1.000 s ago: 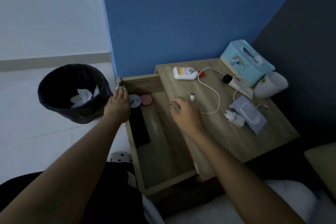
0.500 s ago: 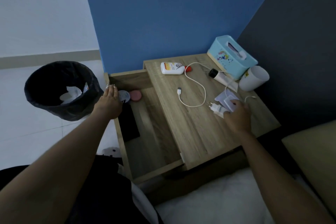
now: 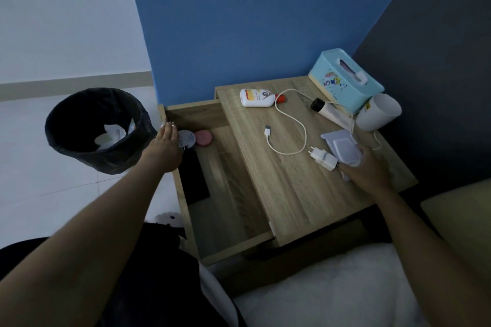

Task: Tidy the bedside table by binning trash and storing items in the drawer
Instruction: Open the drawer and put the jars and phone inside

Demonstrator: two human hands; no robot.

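The wooden bedside table [image 3: 292,188] has its drawer [image 3: 228,210] pulled out to the left. My right hand [image 3: 364,167] grips a pale wipes packet [image 3: 342,147] at the table's right side, lifting its near end. A white charger plug [image 3: 322,158] with its looped cable [image 3: 289,119] lies just left of that hand. My left hand [image 3: 166,146] rests flat on the drawer's left rim. Inside the drawer lie a white round tin [image 3: 187,138], a pink round tin [image 3: 204,137] and a black flat thing [image 3: 194,180].
A black-lined bin [image 3: 98,130] holding crumpled tissue stands on the floor left of the drawer. On the table's back sit a white bottle with a red cap [image 3: 256,98], a black-capped tube [image 3: 330,114], a turquoise tissue box [image 3: 345,79] and a tipped white cup [image 3: 378,115]. A bed edge is below.
My right hand crossed from the cable's USB end to the table's right side and closed on the wipes packet. My left hand stayed on the drawer rim.
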